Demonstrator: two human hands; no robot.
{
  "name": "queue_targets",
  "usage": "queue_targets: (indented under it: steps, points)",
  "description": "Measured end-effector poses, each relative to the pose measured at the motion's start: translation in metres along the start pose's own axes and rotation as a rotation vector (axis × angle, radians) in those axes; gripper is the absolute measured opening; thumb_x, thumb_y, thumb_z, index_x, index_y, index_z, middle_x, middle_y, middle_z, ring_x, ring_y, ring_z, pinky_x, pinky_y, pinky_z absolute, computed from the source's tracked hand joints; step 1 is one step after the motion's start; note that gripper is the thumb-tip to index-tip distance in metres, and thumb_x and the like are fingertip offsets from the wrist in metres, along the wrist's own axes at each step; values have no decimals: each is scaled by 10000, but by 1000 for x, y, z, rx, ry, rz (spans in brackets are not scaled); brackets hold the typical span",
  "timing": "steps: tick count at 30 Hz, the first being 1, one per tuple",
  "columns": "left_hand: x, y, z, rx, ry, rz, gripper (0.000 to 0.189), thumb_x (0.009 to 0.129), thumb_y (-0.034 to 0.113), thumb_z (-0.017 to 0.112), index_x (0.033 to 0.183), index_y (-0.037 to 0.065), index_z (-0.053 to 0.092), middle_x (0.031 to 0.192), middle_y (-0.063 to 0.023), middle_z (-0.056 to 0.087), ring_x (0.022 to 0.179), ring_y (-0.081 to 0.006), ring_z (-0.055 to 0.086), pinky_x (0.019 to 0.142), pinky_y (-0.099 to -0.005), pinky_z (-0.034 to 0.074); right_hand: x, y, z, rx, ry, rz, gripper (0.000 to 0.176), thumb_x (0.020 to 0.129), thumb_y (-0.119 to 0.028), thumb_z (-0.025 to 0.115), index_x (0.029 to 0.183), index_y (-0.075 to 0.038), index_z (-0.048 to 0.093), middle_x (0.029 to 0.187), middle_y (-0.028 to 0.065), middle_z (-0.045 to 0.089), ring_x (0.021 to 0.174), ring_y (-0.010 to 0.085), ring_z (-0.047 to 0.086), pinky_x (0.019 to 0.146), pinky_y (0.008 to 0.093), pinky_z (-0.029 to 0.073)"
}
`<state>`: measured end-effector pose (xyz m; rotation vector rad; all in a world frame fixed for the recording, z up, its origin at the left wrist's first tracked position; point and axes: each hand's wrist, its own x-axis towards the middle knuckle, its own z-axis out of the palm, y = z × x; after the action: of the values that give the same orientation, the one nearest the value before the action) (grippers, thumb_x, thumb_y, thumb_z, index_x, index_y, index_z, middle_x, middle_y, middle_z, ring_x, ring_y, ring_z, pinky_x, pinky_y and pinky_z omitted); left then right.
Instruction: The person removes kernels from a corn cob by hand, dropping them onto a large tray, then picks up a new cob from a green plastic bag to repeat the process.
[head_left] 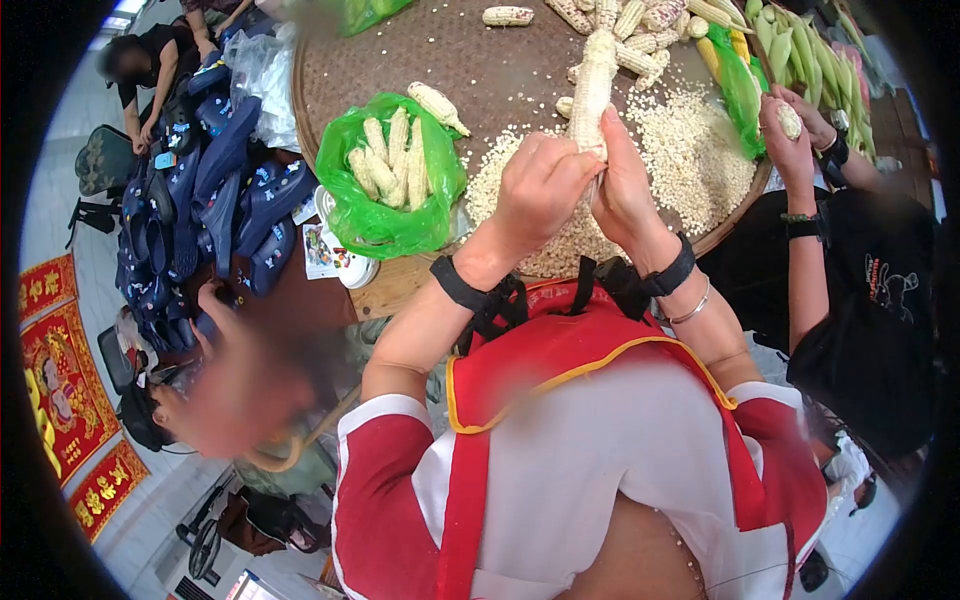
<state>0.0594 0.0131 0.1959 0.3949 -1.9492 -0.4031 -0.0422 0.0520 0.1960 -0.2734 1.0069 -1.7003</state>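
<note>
The corn cob point(592, 85) stands upright over the kernel pile point(690, 150) on the round tray point(400, 60), with your left hand point(540, 185) and right hand point(625, 190) both closed in a grip on its lower end. Press too hard and kernels could scatter past the rim, or the cob could slip.

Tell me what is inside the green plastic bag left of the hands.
About five pale corn cobs lie in the green bag, side by side. Anything beneath them is covered by the cobs and the bag's folds. The left hand and right hand grip another cob.
</note>
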Motion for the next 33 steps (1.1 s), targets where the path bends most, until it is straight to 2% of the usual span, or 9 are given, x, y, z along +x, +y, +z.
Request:
queue_targets:
  steps: [4,9,14,16,18,21,29,32,33]
  points:
    - [-1,-1,-1,-28,-35,-12,197,641,-1,693,802,39,586,779,-75,562,707,-242,542,616,-322,448,2,-5,0,38,-16,58,295,939,-324,371,1069,-71,451,861,14,496,769,94,486,669,272,422]
    - [-2,14,-15,-179,-89,-178,229,691,-22,624,913,22,593,890,-120,558,788,-240,541,687,-319,446,1,-14,-2,6,30,25,279,938,-325,370,1045,-81,452,868,10,508,773,95,501,677,271,429]
    - [10,8,-10,-41,-46,-245,300,681,26,662,976,21,605,897,-117,555,795,-239,540,700,-318,440,-5,-10,1,-20,-32,20,226,926,-298,399,1002,-91,448,851,11,509,762,95,501,664,266,426]
    - [7,6,-9,26,-113,-153,303,667,47,682,962,25,616,881,-100,562,790,-240,541,699,-328,439,-6,-12,2,-20,-20,20,212,917,-292,419,990,-95,446,843,11,507,757,93,498,656,265,423]
    - [2,8,-8,1,-115,-150,304,656,45,690,951,28,620,869,-93,564,785,-240,542,687,-331,441,-4,-13,-6,7,27,98,197,883,-276,475,957,-95,448,827,9,500,737,87,491,636,254,409]
    - [0,8,-3,-52,-79,-147,299,634,40,705,921,34,623,848,-86,565,776,-239,543,663,-330,444,-3,-10,-4,-11,52,73,203,856,-267,510,941,-91,458,809,5,495,711,84,485,615,248,398]
    - [-1,5,-6,-167,-41,-194,190,629,21,708,784,41,599,834,-95,553,741,-231,548,633,-324,454,-10,-14,4,-66,35,127,203,856,-264,504,942,-83,472,795,7,497,696,85,495,587,245,404]
    - [-1,0,-8,-333,-108,-300,183,706,84,661,852,40,559,860,-79,525,781,-203,528,617,-315,444,-10,-15,10,-91,29,80,235,861,-269,492,996,-80,457,808,13,504,695,85,503,562,240,413]
    - [-1,5,-6,-472,-107,-554,217,741,90,639,921,37,530,891,-69,515,809,-172,520,613,-291,447,-11,-16,11,-116,21,35,256,866,-272,480,1029,-78,444,816,17,508,690,87,507,542,237,418]
